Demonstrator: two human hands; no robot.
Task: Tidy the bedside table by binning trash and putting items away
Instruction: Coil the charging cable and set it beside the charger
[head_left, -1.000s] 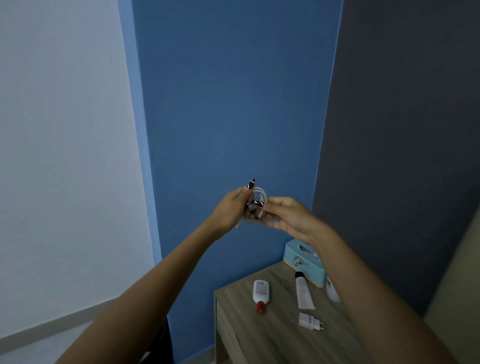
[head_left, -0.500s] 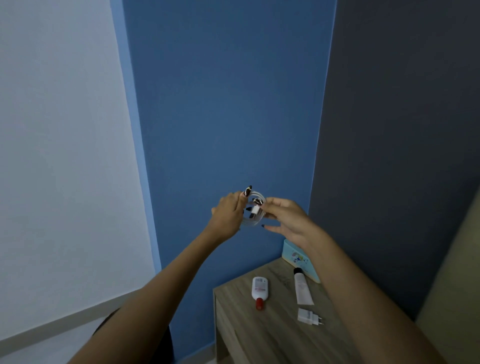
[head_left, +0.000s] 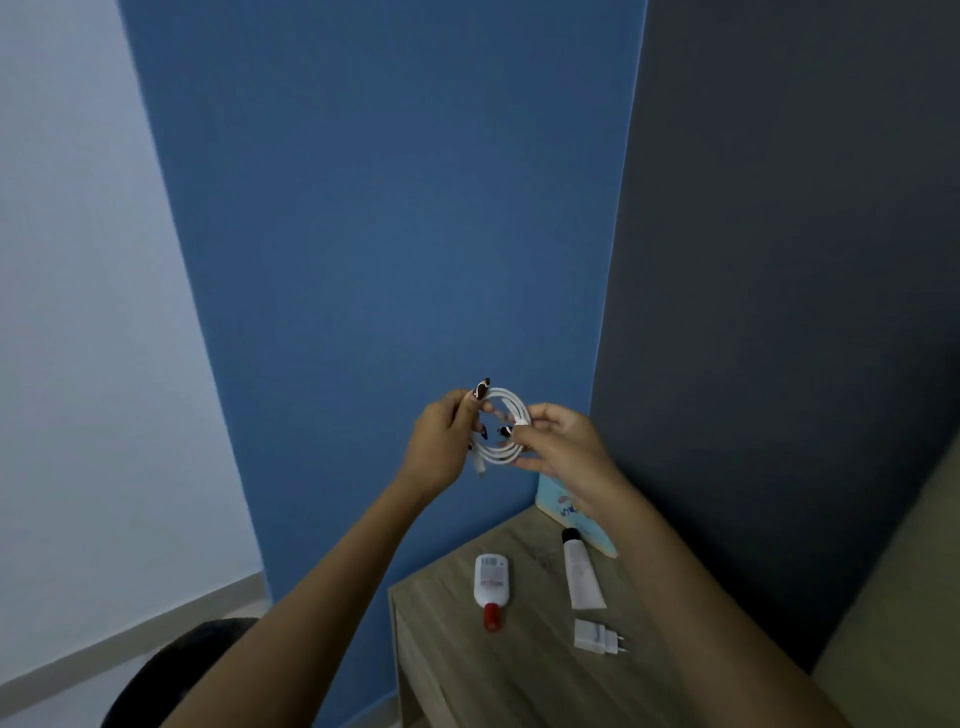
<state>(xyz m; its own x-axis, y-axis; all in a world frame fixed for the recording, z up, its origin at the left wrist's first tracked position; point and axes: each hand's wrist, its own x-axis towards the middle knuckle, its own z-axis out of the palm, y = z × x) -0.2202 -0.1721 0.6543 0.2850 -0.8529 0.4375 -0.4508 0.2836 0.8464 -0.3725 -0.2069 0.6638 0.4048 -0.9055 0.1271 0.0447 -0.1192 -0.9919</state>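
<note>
Head view: a white cable (head_left: 506, 431), rolled in a ring, is pinched by the left hand (head_left: 441, 447) and right hand (head_left: 563, 447) above the table (head_left: 519, 670).

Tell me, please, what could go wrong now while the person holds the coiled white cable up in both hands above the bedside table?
1. The white cable is only pinched between the left hand and right hand; one end already dangles, so the coil might spring open.
2. If it slips, it would probably fall towards the bedside table and could knock the red-capped bottle, the tube or the charger plug.
</note>
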